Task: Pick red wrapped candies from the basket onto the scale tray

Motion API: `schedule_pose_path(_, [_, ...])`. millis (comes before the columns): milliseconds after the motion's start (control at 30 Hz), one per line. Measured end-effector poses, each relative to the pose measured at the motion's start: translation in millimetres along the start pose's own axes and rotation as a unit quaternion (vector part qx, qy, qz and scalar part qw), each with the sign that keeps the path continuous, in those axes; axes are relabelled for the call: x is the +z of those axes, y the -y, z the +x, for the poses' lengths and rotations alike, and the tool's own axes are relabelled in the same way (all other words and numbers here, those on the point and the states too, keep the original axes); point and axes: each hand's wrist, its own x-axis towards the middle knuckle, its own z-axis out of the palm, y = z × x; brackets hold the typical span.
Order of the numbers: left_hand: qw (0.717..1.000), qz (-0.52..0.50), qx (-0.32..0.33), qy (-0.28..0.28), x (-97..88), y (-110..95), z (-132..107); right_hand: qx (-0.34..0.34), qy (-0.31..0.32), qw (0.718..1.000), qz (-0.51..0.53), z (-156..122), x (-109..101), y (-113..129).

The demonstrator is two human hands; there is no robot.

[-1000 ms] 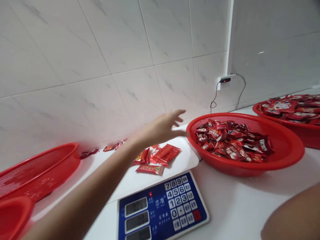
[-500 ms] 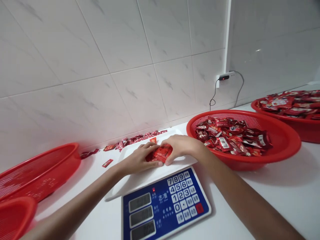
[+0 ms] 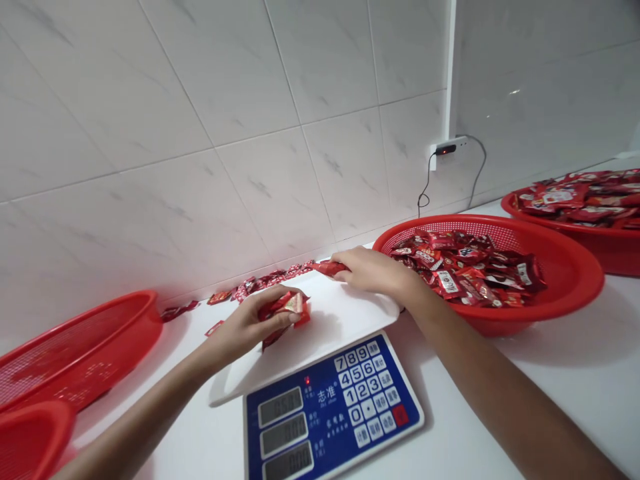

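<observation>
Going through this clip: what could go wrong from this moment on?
The left hand grips a loose bunch of red packets, one hanging free, so it could slip onto the counter. The right hand sits on a packet at the back edge of the white scale platform; leaning there could skew the scale display. The packets along the wall lie close to that edge and could get mixed in.
</observation>
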Motion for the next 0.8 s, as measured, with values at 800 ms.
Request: schedule_pose_path(800, [0.994, -0.060, -0.085, -0.033, -21.0, -30.2, -8.0, -0.145, -0.107, 0.940, 0.288, -0.2, 16.8, 40.6])
